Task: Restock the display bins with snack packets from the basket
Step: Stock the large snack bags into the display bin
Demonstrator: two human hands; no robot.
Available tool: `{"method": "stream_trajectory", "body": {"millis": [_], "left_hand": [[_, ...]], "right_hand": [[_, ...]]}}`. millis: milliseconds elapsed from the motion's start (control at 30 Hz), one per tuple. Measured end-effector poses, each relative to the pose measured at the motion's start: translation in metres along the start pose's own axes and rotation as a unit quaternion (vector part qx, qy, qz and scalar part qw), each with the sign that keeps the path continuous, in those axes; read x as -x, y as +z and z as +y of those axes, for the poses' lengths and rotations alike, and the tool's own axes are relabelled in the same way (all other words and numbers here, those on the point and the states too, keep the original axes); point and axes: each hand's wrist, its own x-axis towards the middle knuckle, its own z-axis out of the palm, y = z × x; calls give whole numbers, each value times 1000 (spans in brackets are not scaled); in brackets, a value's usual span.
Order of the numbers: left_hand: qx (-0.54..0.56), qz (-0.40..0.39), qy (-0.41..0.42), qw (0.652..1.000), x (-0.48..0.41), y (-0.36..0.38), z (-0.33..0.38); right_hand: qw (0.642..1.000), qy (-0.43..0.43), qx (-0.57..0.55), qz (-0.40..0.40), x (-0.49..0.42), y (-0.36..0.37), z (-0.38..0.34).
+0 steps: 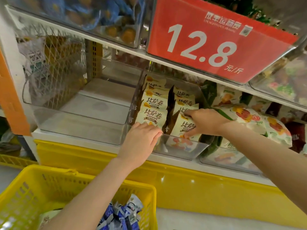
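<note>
A clear display bin (179,146) in the middle of the shelf holds two rows of cream and brown snack packets (153,103). My left hand (141,141) rests over the bin's front left rim, fingers straight against the front packet of the left row. My right hand (206,121) reaches in from the right and pinches the front packet of the right row (184,128) between thumb and fingers. The yellow basket (79,185) sits below at the left, with blue and white packets (123,214) in it.
An empty clear bin (79,120) stands left of the filled one. To the right, a bin holds white and green packets (259,123). A red price sign reading 12.8 (216,42) hangs on the upper shelf's bin. A yellow shelf base (199,188) runs below.
</note>
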Motion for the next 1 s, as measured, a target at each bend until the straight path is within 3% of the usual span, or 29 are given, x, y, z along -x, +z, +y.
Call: {"method": "stream_trajectory", "body": {"millis": [167,433,533,667,767,867,1000], "left_hand": [[1,3,6,1000,-1,0,-1],[-6,-8,2,1000,1,0,0],[-2,-30,3,1000,0,-2,-1],[8,-64,4,998,0,-4,-4],[20,-111,-4,994,-1,-11,-3],[52,-125,-24,990,6,-25,3],[96,-54,-49,993,39,-52,11]], "right_hand": [[990,-39,116,68,-9,-4,-1],[1000,-24,1,-14,4,0,-6],[999,11,-40,8,9,-2,-13],[990,59,-78,104,29,-2,-30],[982,40,-95,159,55,8,-51],[991,13,-67,119,82,26,-82],[991,54,-63,104,109,41,-130]]}}
